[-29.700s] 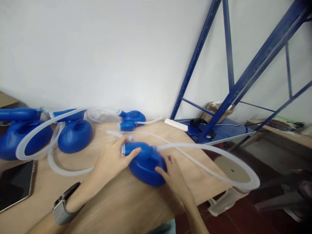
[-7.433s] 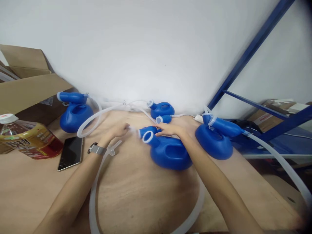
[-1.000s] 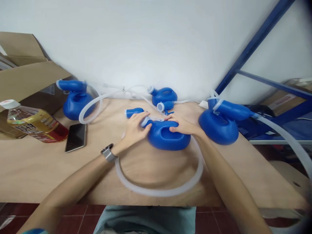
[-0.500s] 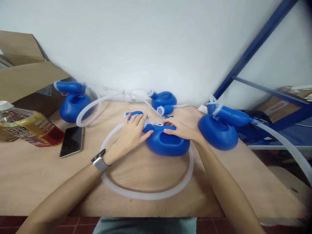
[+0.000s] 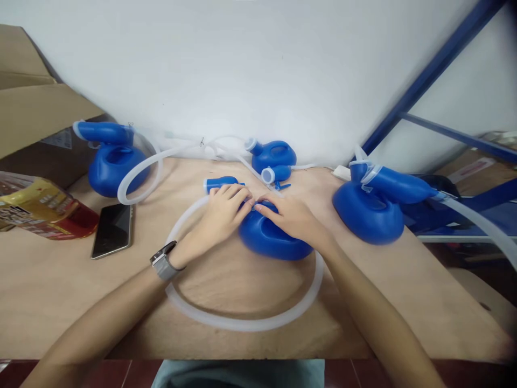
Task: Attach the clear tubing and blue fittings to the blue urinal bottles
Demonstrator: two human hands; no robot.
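Observation:
A blue plastic jug [image 5: 272,240] lies on the wooden table [image 5: 60,291] in front of me. My left hand [image 5: 221,215] has its fingers curled over the jug's neck on the left side. My right hand [image 5: 288,215] lies over the jug's top, fingertips meeting the left hand's at the neck. What the fingers pinch is hidden. A clear hose [image 5: 246,322] loops round the jug toward me. A blue spout piece [image 5: 218,184] lies just behind my left hand.
Other blue jugs stand at the far left [image 5: 111,167], the back middle [image 5: 272,158] and the right [image 5: 369,205], some with hoses. A phone [image 5: 112,230] and a lying bottle [image 5: 44,211] are at the left. A cardboard box [image 5: 28,108] and blue shelving [image 5: 436,59] flank the table.
My right hand has slid left over the jug's top until its fingertips meet my left hand at the neck. The jug and hose loop have stayed in place.

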